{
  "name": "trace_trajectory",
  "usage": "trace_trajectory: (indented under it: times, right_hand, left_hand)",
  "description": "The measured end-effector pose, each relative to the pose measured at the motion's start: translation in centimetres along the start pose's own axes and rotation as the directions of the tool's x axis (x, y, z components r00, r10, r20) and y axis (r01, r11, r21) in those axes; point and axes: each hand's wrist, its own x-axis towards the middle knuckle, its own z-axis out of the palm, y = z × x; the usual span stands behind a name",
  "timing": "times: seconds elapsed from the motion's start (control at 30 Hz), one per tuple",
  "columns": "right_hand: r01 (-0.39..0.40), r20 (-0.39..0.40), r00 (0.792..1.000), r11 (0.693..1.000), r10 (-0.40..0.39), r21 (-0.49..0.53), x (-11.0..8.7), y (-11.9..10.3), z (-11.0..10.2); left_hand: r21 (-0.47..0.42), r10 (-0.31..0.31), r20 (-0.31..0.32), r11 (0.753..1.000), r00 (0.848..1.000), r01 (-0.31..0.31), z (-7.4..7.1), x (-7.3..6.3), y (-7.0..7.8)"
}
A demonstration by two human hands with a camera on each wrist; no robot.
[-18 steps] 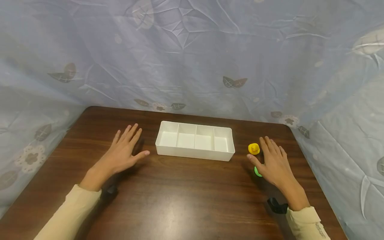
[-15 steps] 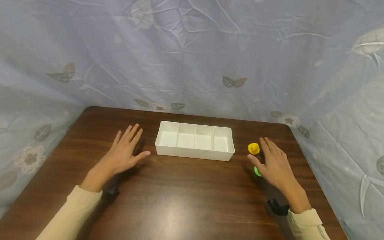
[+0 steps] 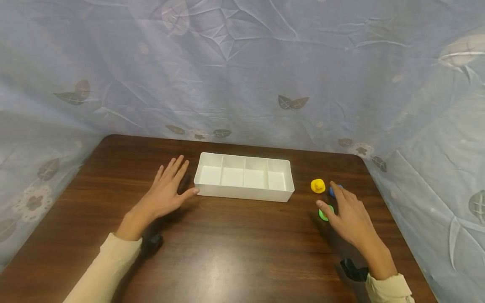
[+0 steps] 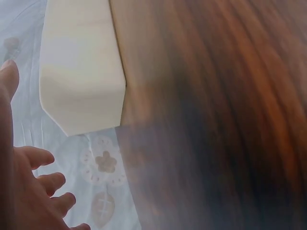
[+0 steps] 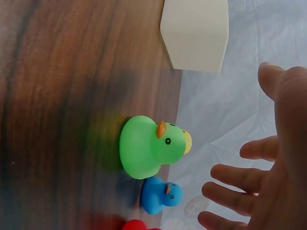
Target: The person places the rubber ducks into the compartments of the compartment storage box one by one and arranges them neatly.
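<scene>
A small green toy duck (image 5: 141, 147) sits on a dark wood-grain table (image 3: 242, 252), partly covered in the head view by a person's right hand (image 3: 352, 216), while a blue duck (image 5: 160, 196) stands just beyond it, half hidden behind the fingertips, and a yellow duck (image 3: 318, 186) rests nearby, between the hand and a white tray (image 3: 244, 193). The right hand hovers over the ducks, its fingers and thumb spread apart and clamped on nothing. Part of a red object (image 5: 135, 225) shows at the bottom edge of the right wrist view, too cropped to identify. The tray, divided into four compartments in a row, lies near the table's far edge, well apart from the left hand's sleeve (image 3: 106, 265) but close to the thumb of the left hand (image 3: 161, 200); fingers fanned, that hand grips nothing, and whether the thumb touches the tray's corner cannot be told. Behind the table hangs a wrinkled pale blue-grey cloth (image 3: 242, 80) printed with leaves and flowers
</scene>
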Motion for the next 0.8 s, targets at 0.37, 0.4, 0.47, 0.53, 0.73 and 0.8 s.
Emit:
trace_trajectory:
  times: [0.37,0.4,0.47,0.53,0.73,0.8]
  right_hand:
    - [-0.002,-0.017,1.000,1.000,0.002,0.000,-0.7,0.7,1.1]
    - [0.002,-0.022,1.000,1.000,-0.002,-0.006,-0.8,0.8,1.2]
    - [0.007,-0.025,1.000,1.000,-0.007,-0.013,-0.9,0.9,1.3]
    - [0.006,-0.021,1.000,1.000,-0.007,-0.020,-1.0,1.1,1.5]
    - [-0.012,-0.002,1.000,1.000,0.012,-0.010,-1.4,1.7,1.9]
    - [-0.020,0.003,1.000,1.000,0.020,-0.007,-1.6,1.8,2.1]
  left_hand:
    - [-0.069,-0.002,0.008,0.998,1.000,0.002,0.9,0.7,0.8]
    - [-0.076,-0.002,0.013,0.997,1.000,0.003,1.0,0.8,0.8]
    - [-0.091,-0.004,0.026,0.996,1.000,0.006,1.2,0.9,0.9]
    - [-0.104,-0.001,0.035,0.995,0.999,0.005,1.3,1.0,1.0]
    - [-0.111,0.013,0.025,0.994,1.000,-0.011,1.8,1.3,1.1]
    - [-0.107,0.018,0.017,0.994,1.000,-0.016,2.0,1.4,1.1]
